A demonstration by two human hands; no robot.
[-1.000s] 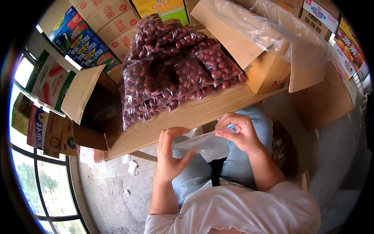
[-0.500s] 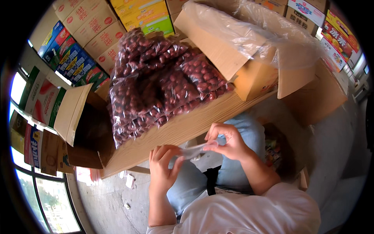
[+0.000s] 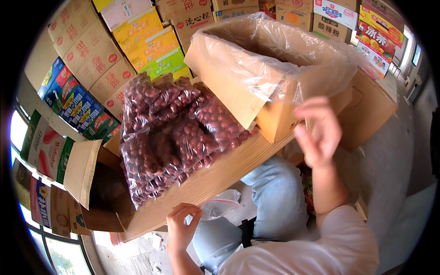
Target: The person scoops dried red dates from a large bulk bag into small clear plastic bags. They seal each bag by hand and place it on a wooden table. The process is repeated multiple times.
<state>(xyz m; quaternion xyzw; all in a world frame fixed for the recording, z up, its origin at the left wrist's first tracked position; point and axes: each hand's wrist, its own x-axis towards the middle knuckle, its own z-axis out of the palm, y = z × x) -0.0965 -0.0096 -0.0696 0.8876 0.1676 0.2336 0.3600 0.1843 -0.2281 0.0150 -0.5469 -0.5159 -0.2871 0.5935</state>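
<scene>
Above my lap, my left hand [image 3: 184, 224] pinches the edge of a clear plastic zip bag [image 3: 221, 205] with a reddish strip along its top. The bag hangs limp and looks flat. My right hand [image 3: 318, 130] is raised in front of the big cardboard box [image 3: 224, 82], its fingers curved and apart, slightly blurred, with nothing visible in them. A clear plastic liner [image 3: 302, 80] drapes over that box's rim; its contents are mostly hidden. On the wooden table [image 3: 201, 183] lies a pile of clear bags of dark red jujubes [image 3: 169, 137], left of the box.
An open cardboard box [image 3: 82, 176] stands at the table's left end. Stacked cartons [image 3: 91, 64] line the back, with yellow and green boxes [image 3: 146, 41] among them. Another open carton [image 3: 369, 110] sits at the right. My knees are below the table's edge.
My right hand has let go of the bag and moved up and right toward the lined box. My left hand keeps the bag, lower in view. The view has shifted.
</scene>
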